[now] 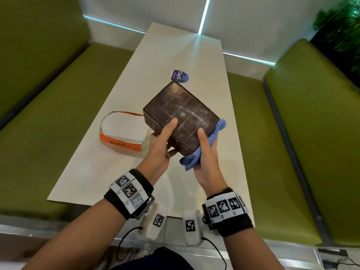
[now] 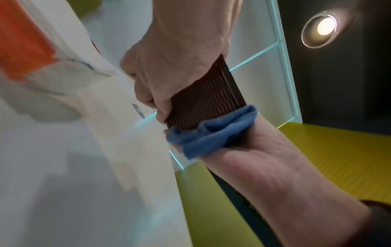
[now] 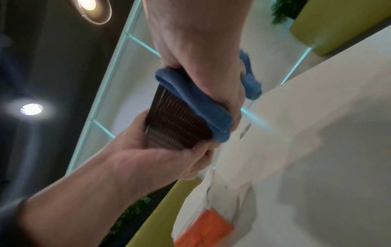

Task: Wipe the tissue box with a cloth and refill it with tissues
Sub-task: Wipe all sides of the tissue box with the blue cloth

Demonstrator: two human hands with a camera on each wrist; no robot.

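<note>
A dark brown tissue box (image 1: 181,114) is held tilted above the white table (image 1: 136,65), its dusty grid-marked face up. My left hand (image 1: 161,141) grips its near left end, thumb on the upper face and fingers curled underneath. My right hand (image 1: 206,152) holds a blue cloth (image 1: 194,156) against the box's near right side, thumb on the upper face. In the left wrist view the ribbed side of the box (image 2: 203,97) shows between my left hand (image 2: 169,66) and the cloth (image 2: 211,132). The right wrist view shows the cloth (image 3: 196,103) wrapped around the box (image 3: 175,123).
An orange and white pack of tissues (image 1: 122,131) lies on the table left of the box. A purple label (image 1: 180,76) sits on the table behind the box. Green bench seats (image 1: 58,106) flank the table on both sides. A plant (image 1: 341,22) stands at the far right.
</note>
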